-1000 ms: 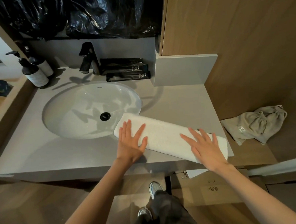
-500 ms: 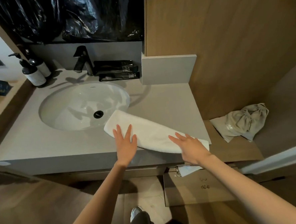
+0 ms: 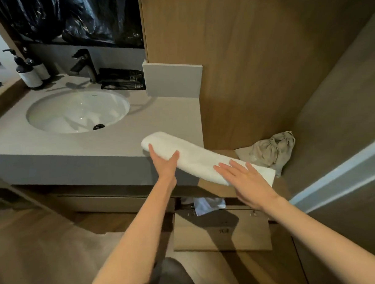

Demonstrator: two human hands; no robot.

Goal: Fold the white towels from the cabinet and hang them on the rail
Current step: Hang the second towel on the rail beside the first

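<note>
A white towel (image 3: 196,157), folded into a long strip, is held slanted over the right front corner of the grey counter (image 3: 72,146). Its right end hangs past the counter's edge, above a lower wooden shelf (image 3: 224,153). My left hand (image 3: 165,165) grips the left part, thumb on top and fingers along the near edge. My right hand (image 3: 243,179) holds the right end with its fingers spread over the top and its thumb hidden beneath. More white cloth (image 3: 209,205) pokes from the open cabinet flap (image 3: 222,232) below. No rail shows.
A white sink (image 3: 77,111) with a black tap (image 3: 85,64) sits in the counter. Pump bottles (image 3: 29,72) stand back left, dark packets (image 3: 123,80) behind the basin. A grey drawstring bag (image 3: 270,151) lies on the shelf by the wooden wall. A pale door edge (image 3: 342,172) runs at the right.
The towel has gone from lying flat by the sink to being taken up and moved right, past the counter's edge. Both hands changed from pressing flat to holding it. The view swung right.
</note>
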